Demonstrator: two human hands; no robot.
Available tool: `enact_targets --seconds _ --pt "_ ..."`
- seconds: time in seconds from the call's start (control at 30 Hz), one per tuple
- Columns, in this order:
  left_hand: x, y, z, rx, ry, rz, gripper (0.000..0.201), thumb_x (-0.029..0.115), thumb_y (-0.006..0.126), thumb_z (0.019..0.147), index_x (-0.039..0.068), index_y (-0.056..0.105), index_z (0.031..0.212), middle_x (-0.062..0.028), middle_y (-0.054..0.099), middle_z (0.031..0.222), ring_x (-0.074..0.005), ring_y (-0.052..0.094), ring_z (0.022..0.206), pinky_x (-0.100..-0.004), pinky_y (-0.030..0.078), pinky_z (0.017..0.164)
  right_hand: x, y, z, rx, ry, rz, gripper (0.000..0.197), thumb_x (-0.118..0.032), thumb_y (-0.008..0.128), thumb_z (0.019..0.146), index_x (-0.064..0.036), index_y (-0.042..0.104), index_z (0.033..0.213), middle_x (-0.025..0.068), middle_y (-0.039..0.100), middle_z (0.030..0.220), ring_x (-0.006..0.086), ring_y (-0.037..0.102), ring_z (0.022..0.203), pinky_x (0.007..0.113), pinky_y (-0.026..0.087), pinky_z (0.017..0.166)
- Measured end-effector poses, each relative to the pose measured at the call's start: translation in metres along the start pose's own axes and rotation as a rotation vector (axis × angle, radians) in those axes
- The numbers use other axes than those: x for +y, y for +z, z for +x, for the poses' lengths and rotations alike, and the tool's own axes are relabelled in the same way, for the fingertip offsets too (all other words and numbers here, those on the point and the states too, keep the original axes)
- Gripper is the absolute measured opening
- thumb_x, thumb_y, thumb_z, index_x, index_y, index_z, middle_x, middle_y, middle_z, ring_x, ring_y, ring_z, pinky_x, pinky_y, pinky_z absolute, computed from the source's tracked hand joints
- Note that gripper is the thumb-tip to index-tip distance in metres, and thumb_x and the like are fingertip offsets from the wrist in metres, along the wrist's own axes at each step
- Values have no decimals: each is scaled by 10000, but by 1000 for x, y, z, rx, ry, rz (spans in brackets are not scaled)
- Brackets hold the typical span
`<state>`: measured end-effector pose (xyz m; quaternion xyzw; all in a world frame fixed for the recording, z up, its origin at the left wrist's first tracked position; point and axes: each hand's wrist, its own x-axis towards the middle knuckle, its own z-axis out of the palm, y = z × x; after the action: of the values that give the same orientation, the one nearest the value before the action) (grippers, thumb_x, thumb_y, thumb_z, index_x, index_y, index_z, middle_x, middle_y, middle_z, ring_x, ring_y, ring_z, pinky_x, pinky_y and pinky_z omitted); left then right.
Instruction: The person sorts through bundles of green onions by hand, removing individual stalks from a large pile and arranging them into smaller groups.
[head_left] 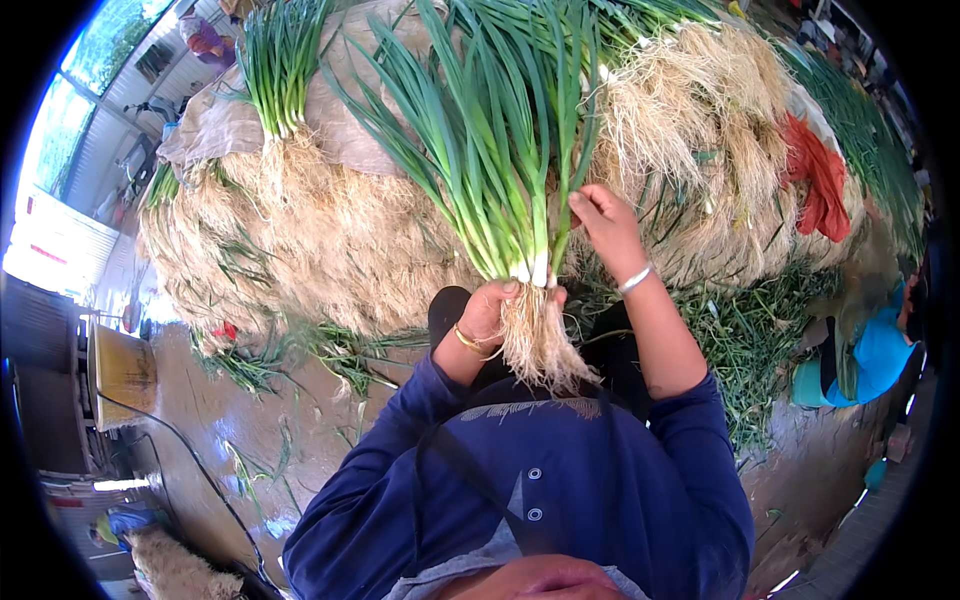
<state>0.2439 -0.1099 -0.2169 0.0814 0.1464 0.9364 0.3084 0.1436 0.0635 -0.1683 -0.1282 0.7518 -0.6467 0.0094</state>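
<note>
A big bunch of spring onions point(515, 190) stands upright in front of me, green leaves fanned toward the far side and pale roots hanging down. My left hand point(486, 318) is wrapped round it low down, where the white stems meet the roots; some of its fingers are hidden behind the bunch. At the right edge of the bunch, my right hand point(608, 228) pinches an outer spring onion stalk between thumb and fingers.
Beyond my hands rises a wide heap of rooted spring onions point(340, 230), partly under a beige cloth point(350, 110). Another bunch point(280, 75) lies on top, far left. Red netting point(818, 180) hangs at right. Leaf scraps point(740, 350) litter the floor. A yellow bucket point(125, 375) stands left.
</note>
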Motion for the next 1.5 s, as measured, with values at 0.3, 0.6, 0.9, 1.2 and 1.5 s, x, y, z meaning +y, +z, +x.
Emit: enact_targets --seconds 0.3,0.6,0.9,1.2,1.5 --pt "-6 -3 0 261 -27 187 523 291 598 766 -99 507 1101 -151 606 982 -253 614 882 -350 502 794 6 0 -20 -8 161 231 235 -255 542 918 -21 543 943 21 596 784 90 534 539 193 406 459" --pt "-11 5 0 334 158 235 369 207 584 828 -67 576 1076 -124 645 970 -203 632 830 -325 504 778 10 -18 -75 98 7 314 148 -167 508 930 -21 523 912 101 653 787 136 600 564 239 471 481" --pt "-21 21 7 318 189 248 430 218 617 797 -43 541 1131 -119 633 975 -211 625 835 -333 499 771 23 15 -33 -68 303 381 222 -256 584 898 -38 542 901 15 553 555 105 497 405 222 379 405" --pt "-12 0 1 368 180 219 336 194 561 838 -78 591 1033 -135 645 910 -217 635 798 -322 504 751 33 2 -83 196 43 627 145 -181 462 957 -60 478 879 39 527 665 107 473 516 234 395 446" --pt "-20 6 2 -5 100 -1 452 257 519 832 -58 519 1155 -166 610 1085 -263 609 948 -364 477 872 15 12 -41 -337 297 934 359 -219 519 925 -17 484 1220 90 605 928 141 590 633 216 495 546"
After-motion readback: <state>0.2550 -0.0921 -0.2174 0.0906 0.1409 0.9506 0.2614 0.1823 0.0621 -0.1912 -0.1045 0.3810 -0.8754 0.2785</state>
